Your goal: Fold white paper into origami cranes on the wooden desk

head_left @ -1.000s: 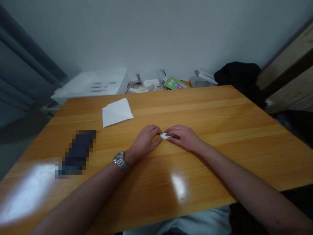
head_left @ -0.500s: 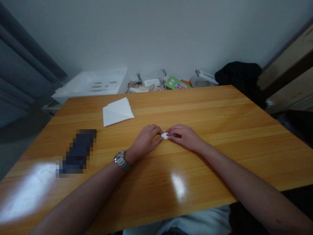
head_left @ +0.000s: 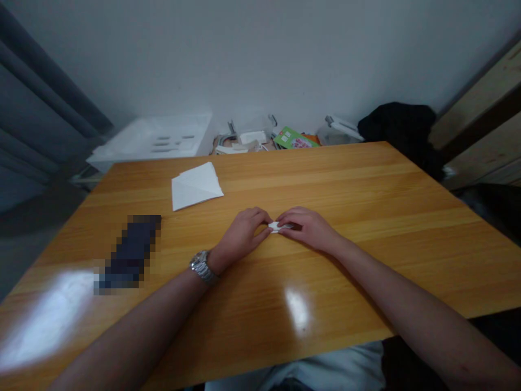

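a glossy wooden table (head_left: 260, 309) stands before a pale wall (head_left: 260, 60) in the head view. a small white piece (head_left: 273, 227), apparently folded paper, sits near the table's middle, between the person's hands. left hand (head_left: 243, 231): thumb and fingertips pinched on its left end. right hand (head_left: 308, 228): likewise on its right end. progress: handling judged under way; the piece is compact and not released; work outstanding cannot be determined. a larger white sheet (head_left: 196, 187), farther left, lies untouched. orientation: long axis appears to run left to right; fingers cover both ends.
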Available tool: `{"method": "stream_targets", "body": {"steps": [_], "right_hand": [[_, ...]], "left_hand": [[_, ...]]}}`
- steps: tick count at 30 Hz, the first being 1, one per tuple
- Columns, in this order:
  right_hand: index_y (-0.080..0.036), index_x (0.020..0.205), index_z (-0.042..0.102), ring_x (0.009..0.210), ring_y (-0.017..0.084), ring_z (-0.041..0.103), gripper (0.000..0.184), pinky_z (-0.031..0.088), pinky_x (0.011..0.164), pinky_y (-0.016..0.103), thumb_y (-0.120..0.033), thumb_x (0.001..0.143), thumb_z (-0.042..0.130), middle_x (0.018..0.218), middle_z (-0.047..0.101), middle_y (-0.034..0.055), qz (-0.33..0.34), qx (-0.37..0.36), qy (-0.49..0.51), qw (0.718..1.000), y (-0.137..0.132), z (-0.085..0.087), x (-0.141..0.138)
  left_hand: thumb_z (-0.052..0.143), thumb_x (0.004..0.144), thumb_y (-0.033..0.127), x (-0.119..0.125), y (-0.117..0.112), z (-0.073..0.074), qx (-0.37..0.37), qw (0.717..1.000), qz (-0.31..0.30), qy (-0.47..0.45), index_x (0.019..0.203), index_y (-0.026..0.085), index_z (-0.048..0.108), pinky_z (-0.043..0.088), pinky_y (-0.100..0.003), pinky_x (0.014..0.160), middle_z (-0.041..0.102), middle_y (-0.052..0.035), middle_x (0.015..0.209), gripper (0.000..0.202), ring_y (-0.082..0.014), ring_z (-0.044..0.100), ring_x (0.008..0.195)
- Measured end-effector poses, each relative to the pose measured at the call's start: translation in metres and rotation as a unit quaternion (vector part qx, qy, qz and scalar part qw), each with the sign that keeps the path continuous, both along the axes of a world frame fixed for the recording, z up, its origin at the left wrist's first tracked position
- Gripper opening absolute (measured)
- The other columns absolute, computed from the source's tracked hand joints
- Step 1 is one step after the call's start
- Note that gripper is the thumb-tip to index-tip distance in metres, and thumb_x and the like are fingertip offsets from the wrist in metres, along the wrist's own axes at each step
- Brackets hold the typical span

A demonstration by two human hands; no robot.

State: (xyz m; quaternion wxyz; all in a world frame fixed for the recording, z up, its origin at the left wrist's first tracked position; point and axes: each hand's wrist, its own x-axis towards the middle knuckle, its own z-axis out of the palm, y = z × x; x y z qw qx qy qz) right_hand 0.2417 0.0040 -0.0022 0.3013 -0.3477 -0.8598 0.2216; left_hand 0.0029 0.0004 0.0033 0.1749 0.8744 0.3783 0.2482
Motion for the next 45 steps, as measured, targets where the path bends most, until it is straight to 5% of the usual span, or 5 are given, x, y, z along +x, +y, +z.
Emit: {"method": "stream_targets", "body": {"steps": [8,45], "right_hand": [[-0.021,0.109,0.070,0.098,0.022,0.064,0.022,0.052,0.086,0.036,-0.024,0.087,0.074,0.106,0.068,0.0081,-0.020,-0.007,0.016,1.000,-0.0022,0.0037,-0.0011],[-0.020,0.090,0.070,0.091,0.020,0.063,0.008,0.051,0.084,0.036,-0.023,0.094,0.065,0.094,0.069,0.0071,-0.034,-0.007,0.013,0.999,0.0007,0.0012,-0.0055]], "left_hand": [[0.061,0.095,0.028,-0.0006,0.0005,0.0011,-0.008,1.000,-0.001,-0.014,0.102,0.020,0.065,0.047,-0.038,0.089,0.067,-0.0051,0.105,0.011,-0.0221,0.061,0.099],[0.062,0.095,0.030,-0.0014,0.0001,0.0000,-0.025,0.999,0.022,-0.033,0.092,0.020,0.068,0.048,-0.036,0.086,0.065,-0.0047,0.097,0.011,-0.0210,0.060,0.094]]}}
